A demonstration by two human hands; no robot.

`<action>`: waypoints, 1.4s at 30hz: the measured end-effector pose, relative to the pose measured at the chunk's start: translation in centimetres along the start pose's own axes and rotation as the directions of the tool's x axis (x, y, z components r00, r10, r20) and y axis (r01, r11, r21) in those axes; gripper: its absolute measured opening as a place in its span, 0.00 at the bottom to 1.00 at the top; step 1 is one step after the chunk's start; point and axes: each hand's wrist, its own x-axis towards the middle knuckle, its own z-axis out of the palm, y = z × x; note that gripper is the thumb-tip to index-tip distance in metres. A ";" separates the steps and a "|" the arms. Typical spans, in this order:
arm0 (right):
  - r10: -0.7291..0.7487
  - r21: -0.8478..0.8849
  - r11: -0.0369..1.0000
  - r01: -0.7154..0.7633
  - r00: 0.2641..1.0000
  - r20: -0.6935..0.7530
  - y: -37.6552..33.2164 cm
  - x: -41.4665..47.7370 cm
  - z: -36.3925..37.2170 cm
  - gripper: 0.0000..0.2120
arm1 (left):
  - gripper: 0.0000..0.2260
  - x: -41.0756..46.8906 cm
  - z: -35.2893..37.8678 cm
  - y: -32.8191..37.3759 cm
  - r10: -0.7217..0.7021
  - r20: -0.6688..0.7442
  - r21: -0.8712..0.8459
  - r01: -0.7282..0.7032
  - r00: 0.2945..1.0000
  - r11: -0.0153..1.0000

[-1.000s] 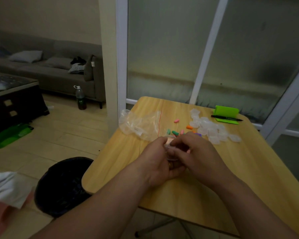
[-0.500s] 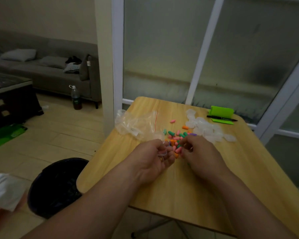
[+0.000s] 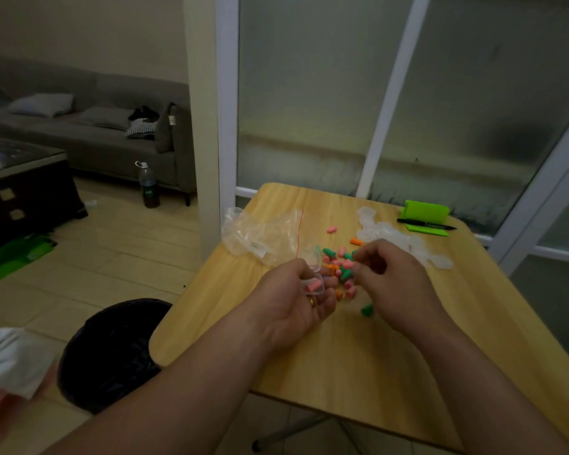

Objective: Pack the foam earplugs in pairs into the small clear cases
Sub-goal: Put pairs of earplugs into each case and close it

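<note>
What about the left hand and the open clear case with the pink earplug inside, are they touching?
Touching. The head view shows the left hand gripping the open clear case, fingers curled under it.

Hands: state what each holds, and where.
Left hand grips the open clear case by its base, a pink earplug inside. Right hand: fingers seem to pinch a second pink earplug by one end.

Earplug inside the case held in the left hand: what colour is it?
Pink. The head view shows the earplug in the clear case.
</note>
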 end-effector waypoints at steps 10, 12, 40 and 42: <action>-0.095 0.099 0.992 0.082 0.985 0.143 -2.1 -1.3 0.1 0.04 | 0.24 -0.4 0.5 -0.4 -0.026 0.138 0.108 0.011 0.990 0.994; -0.092 0.069 0.994 0.081 0.981 0.173 -2.2 -1.5 0.2 0.05 | 0.25 -0.3 0.5 -0.5 -0.022 0.123 0.124 0.007 0.992 0.992; -0.200 -0.015 0.978 0.209 0.953 0.227 -2.0 -3.7 -0.5 0.05 | 0.36 0.9 0.0 -0.7 -0.082 0.094 0.035 0.079 0.992 0.996; -0.209 -0.043 0.974 0.223 0.953 0.218 -2.0 -4.0 -0.5 0.08 | 0.32 0.8 0.3 -0.8 -0.075 0.117 0.034 0.072 0.990 0.997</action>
